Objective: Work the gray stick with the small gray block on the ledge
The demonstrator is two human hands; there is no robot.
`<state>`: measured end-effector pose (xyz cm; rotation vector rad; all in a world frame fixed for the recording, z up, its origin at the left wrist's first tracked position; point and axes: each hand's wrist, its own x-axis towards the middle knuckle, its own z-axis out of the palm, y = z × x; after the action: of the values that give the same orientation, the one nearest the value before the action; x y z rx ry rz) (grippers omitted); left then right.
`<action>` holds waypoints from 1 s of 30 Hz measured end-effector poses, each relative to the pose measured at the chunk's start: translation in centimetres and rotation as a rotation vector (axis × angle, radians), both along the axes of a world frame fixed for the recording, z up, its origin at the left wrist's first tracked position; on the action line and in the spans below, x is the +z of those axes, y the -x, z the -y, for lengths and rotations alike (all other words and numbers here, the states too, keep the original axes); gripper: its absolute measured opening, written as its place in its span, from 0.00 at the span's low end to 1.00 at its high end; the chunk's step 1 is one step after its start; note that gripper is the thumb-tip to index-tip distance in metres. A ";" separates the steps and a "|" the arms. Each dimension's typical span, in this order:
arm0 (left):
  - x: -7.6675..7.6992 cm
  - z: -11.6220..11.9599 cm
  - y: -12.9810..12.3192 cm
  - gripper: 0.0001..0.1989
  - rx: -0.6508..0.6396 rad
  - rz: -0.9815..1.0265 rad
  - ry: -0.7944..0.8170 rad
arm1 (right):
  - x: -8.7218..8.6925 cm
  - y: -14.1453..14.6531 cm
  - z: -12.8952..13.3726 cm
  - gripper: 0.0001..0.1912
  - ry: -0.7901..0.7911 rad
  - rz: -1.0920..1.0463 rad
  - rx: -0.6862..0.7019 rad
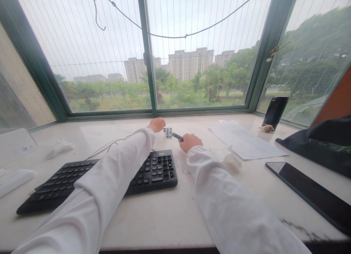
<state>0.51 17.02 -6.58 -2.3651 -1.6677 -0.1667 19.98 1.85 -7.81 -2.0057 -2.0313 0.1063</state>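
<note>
My right hand is closed around a slim dark pen-like tool; its tip points left at a small group of loose keycaps on the white sill. Just left of those keycaps is my left hand, its fingers curled in; whether anything small is between them cannot be made out. A black keyboard lies below my left forearm, which covers its middle. On its number pad, several keys at the right look bare of their caps.
To the right lie a printed paper sheet, a dark phone, a black cylinder and a black bag. Crumpled clear plastic is beside my right sleeve. A white mouse and another crumpled wrap are left.
</note>
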 end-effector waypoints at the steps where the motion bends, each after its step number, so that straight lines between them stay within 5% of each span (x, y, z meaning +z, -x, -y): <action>1: 0.0 0.1 0.1 0.14 0.000 0.002 -0.005 | 0.0 0.0 0.0 0.18 0.001 0.000 0.000; 12: -1.1 0.0 0.5 0.16 0.002 -0.012 0.013 | -0.3 0.0 -0.2 0.18 -0.014 0.001 0.000; 21: -0.4 0.3 0.3 0.15 0.018 0.005 0.019 | -0.4 -0.1 -0.3 0.18 -0.025 0.007 -0.001; 26: 1.7 2.8 0.1 0.16 -0.025 0.025 -0.017 | -0.3 -0.1 -0.3 0.19 -0.027 -0.017 0.009; 30: 3.8 7.4 0.5 0.17 -0.109 0.049 -0.052 | 0.0 0.1 -0.3 0.19 -0.098 -0.094 -0.018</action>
<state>0.05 9.59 -2.82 -2.4326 -1.5369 -0.2861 19.85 2.13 -7.85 -1.9230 -1.9222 0.0940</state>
